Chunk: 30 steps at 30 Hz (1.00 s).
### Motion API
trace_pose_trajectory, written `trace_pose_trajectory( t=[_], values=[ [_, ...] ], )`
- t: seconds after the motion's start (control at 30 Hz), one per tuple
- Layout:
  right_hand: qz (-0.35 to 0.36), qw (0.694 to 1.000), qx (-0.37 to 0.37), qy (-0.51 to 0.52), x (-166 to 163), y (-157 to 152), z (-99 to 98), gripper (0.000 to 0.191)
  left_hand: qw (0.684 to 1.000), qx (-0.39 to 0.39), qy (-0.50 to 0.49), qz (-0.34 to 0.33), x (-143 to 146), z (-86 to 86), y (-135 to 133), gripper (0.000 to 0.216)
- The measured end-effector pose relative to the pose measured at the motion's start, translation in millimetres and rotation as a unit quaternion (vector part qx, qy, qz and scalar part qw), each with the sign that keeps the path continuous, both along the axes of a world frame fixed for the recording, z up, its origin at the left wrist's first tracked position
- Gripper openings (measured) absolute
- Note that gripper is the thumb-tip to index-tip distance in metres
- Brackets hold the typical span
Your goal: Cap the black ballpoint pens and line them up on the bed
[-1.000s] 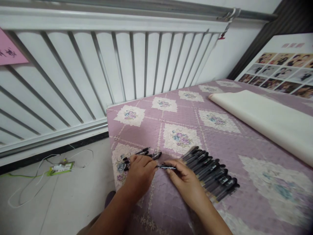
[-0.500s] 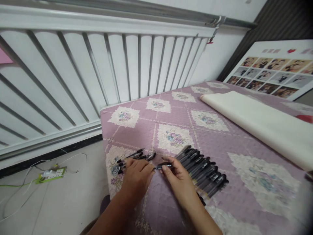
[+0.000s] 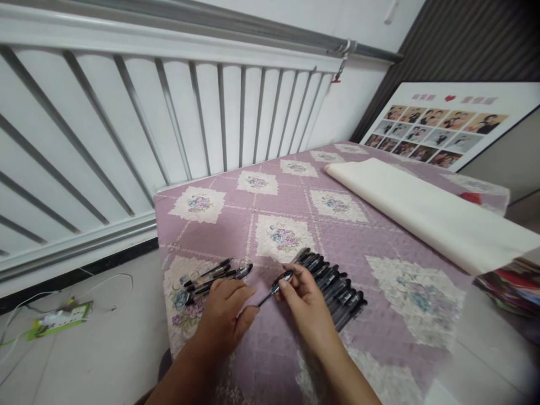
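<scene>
A black pen (image 3: 275, 287) slants between my two hands above the bed cover. My right hand (image 3: 304, 295) pinches its thicker, capped end between thumb and fingers. The thin dark end reaches my left hand (image 3: 228, 315), whose thumb and curled fingers close on it; the exact contact is partly hidden. Just beyond my left fingers lies a small loose group of black pens (image 3: 217, 271). Beside my right hand several capped black pens (image 3: 337, 287) with clear barrels lie in a slanted row, partly covered by the hand and wrist.
The floral mauve cover (image 3: 291, 199) spreads under everything. A folded cream sheet (image 3: 405, 197) lies to the right, with a photo board (image 3: 439, 126) behind it. A white radiator (image 3: 202, 112) stands along the far side. On the floor at left is a power strip (image 3: 63, 320) with cables.
My view has swung slightly right. My hands have moved a little apart, and more of the pen's thin dark end shows between them. The right hand still grips the capped end.
</scene>
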State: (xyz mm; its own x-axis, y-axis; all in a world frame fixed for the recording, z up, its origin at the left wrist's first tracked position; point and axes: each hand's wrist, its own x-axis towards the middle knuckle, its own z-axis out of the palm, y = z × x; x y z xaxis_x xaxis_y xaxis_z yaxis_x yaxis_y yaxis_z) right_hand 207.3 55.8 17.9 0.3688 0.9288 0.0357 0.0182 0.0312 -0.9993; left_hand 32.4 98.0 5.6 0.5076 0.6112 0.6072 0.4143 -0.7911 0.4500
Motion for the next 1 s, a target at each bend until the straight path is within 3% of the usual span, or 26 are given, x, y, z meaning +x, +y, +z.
trace_pose_trajectory(
  t=[0.33,0.53,0.8,1.0],
  values=[
    [-0.163,0.986,-0.019,-0.025,73.9,-20.5,8.8,0.032,1.000,0.004,0.017,0.016,2.1,-7.2,3.0,0.017],
    [-0.209,0.977,-0.017,-0.045,116.5,-32.4,6.6,0.035,0.999,-0.001,0.031,0.021,3.5,-10.0,4.2,0.019],
    [-0.202,0.976,-0.056,-0.052,130.9,-42.5,8.1,0.036,0.999,-0.004,0.037,0.024,3.9,-13.9,3.7,0.019],
    [-0.158,0.982,-0.084,-0.055,128.1,-42.5,2.3,0.037,0.999,-0.011,0.039,0.021,6.0,-13.1,4.0,0.019]
  ],
)
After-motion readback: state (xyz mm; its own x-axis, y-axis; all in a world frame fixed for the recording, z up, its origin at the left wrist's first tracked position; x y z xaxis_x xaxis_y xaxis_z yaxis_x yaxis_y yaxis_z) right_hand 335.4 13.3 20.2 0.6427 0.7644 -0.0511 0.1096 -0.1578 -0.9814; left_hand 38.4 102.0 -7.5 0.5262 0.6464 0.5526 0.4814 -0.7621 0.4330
